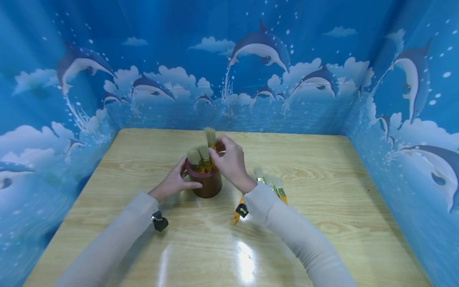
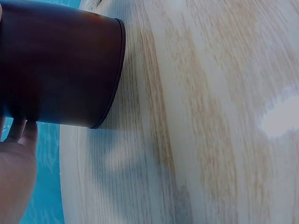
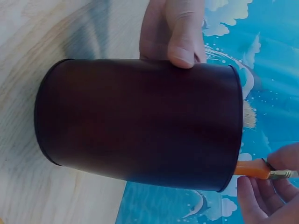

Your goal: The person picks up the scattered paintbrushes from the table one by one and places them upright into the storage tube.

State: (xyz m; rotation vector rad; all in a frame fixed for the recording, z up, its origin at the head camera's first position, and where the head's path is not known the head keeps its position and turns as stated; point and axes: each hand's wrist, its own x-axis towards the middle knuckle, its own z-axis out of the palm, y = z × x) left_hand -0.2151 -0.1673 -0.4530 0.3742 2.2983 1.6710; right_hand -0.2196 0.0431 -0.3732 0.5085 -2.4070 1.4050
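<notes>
A dark brown cylindrical cup (image 1: 208, 188) stands upright on the table, holding several flat paintbrushes (image 1: 195, 156) with their pale bristles up. My left hand (image 1: 173, 184) grips the cup's left side, thumb in front and fingers behind. Over the right part of the rim, my right hand (image 1: 231, 161) pinches one paintbrush (image 1: 210, 136) with bristles upward. In the right wrist view, its orange handle (image 3: 251, 168) goes into the mouth of the cup (image 3: 140, 121); the handle's lower end is hidden inside. The left wrist view shows the cup's lower wall (image 2: 60, 65) close up.
More paintbrushes (image 1: 281, 192) with orange handles lie on the wooden table (image 1: 330, 191), partly hidden beneath my right forearm. A blue curtain (image 1: 201, 107) printed with dolphins rises behind the table and along both sides.
</notes>
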